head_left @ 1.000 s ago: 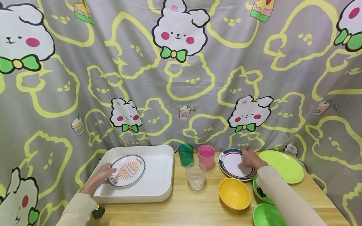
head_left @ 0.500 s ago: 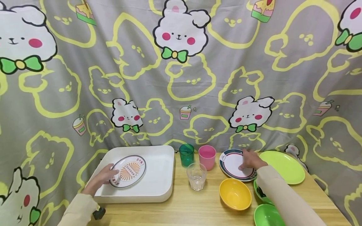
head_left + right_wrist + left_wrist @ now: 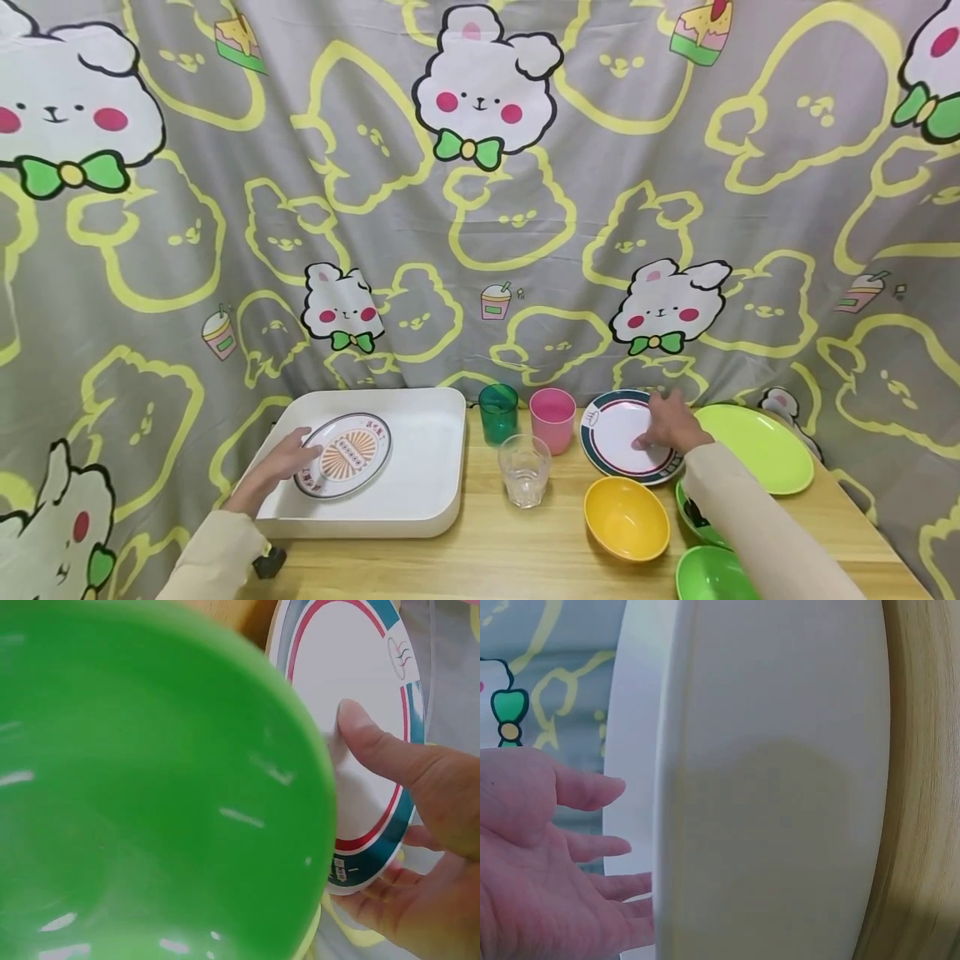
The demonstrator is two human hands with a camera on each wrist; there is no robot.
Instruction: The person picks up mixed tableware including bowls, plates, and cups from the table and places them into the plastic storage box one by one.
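Where left hand (image 3: pixel 281 462) reaches, tray (image 3: pixel 427 467) sits; right hand (image 3: pixel 672 423) pinches plate (image 3: pixel 617 429).

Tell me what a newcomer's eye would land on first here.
Probably the cartoon-printed grey curtain filling the background. Below it, towards the right, the right hand pinches a teal-rimmed plate beside a lime-green plate. At left, a sunburst-patterned plate lies in a white tray, the left hand near its rim.

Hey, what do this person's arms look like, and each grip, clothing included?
The left sleeve and right sleeve are long, plain and pale cream. The left grip and right grip are ungloved. A small black object shows beside the left sleeve's end.
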